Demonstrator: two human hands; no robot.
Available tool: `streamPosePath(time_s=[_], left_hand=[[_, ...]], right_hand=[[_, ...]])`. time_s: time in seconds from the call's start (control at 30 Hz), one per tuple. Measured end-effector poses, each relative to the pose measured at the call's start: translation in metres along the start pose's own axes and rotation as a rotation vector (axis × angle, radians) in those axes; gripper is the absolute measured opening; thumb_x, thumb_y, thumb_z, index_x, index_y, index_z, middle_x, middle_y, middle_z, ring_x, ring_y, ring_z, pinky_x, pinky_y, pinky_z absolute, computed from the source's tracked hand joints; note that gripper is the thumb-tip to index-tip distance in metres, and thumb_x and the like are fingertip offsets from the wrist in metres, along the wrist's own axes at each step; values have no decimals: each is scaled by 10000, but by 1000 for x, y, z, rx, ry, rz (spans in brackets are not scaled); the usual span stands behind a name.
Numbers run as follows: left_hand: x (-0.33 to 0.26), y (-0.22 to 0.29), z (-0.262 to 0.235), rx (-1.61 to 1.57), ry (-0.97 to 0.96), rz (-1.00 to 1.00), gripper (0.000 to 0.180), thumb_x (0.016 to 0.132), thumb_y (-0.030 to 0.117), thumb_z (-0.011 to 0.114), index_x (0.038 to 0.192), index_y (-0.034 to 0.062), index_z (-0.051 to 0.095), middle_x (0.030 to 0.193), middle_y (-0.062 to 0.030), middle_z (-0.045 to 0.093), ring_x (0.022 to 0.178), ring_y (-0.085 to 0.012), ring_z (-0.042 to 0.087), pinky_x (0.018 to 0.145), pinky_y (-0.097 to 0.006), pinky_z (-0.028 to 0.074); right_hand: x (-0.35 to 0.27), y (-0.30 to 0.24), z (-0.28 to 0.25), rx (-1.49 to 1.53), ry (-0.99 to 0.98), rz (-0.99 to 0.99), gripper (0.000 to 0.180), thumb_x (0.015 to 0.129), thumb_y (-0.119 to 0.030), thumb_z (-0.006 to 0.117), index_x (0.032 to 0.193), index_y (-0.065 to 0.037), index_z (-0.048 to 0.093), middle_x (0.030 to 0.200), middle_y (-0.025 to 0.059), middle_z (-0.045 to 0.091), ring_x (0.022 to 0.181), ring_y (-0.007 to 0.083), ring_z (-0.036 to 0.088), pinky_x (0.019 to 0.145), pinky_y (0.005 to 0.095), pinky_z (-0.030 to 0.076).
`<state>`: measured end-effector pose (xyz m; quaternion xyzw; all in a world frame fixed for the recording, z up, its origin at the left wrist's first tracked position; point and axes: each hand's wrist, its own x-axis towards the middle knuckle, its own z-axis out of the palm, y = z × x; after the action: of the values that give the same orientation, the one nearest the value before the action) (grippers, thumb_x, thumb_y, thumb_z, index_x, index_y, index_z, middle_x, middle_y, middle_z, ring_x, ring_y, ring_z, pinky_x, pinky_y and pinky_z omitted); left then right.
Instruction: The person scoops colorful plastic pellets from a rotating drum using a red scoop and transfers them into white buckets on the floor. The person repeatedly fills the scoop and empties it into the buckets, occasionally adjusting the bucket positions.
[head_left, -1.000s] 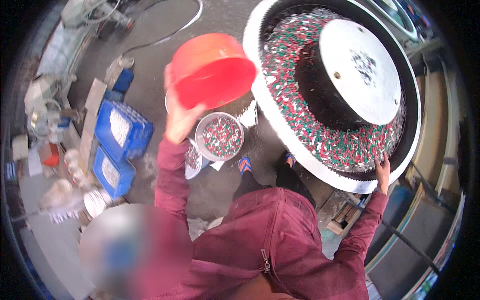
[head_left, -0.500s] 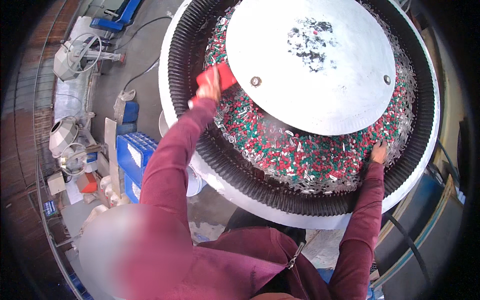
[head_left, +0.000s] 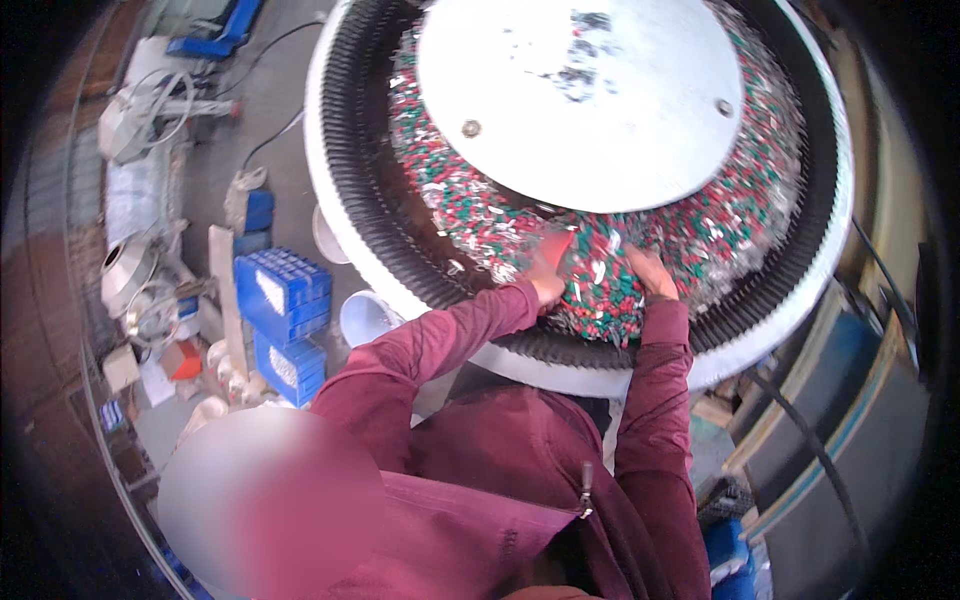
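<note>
Both hands have converged on the red-green-silver pellets (head_left: pixel 600 290) since the earlier frame: left hand (head_left: pixel 545 283) grips a red scoop (head_left: pixel 553 247) (at 12 o'clock); right hand (head_left: pixel 648 272) lies open, pellets at its 9 o'clock.

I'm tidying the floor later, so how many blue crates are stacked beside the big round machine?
2: one blue crate by the machine's left rim, another blue crate just below it, nearer the person. More may be hidden.
</note>
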<state>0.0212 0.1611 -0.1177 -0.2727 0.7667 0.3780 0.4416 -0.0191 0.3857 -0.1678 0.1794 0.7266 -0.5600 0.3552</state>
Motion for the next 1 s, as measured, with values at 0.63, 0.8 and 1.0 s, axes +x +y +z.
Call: streamPosePath(time_s=[0.63, 0.8, 1.0], left_hand=[[-200, -78, -113, -997, -442, 251, 233, 824, 43, 397, 1042, 124, 398, 635, -29, 443, 445, -76, 392, 357, -207, 303], [-256, -149, -163, -1187, -429, 324, 203, 840, 64, 417, 1038, 110, 418, 629, -11, 428, 449, -63, 384, 365, -193, 297], [-319, -275, -221, -1459, -336, 404, 170, 803, 77, 425, 968, 59, 461, 614, 2, 413, 441, -42, 363, 359, -188, 287]], right_hand=[[-135, -47, -66, -482, 414, -417, 620, 751, -180, 624, 1326, -97, 408, 1353, 184, 381, 1296, 278, 310, 1054, 347, 255], [-135, -61, -27, -397, 370, -426, 588, 760, -160, 620, 1302, -41, 427, 1341, 182, 407, 1262, 265, 367, 1033, 329, 291], [-144, -98, 36, -511, 239, -614, 540, 800, -144, 601, 1302, -42, 430, 1310, 143, 456, 1178, 212, 444, 961, 289, 347]])
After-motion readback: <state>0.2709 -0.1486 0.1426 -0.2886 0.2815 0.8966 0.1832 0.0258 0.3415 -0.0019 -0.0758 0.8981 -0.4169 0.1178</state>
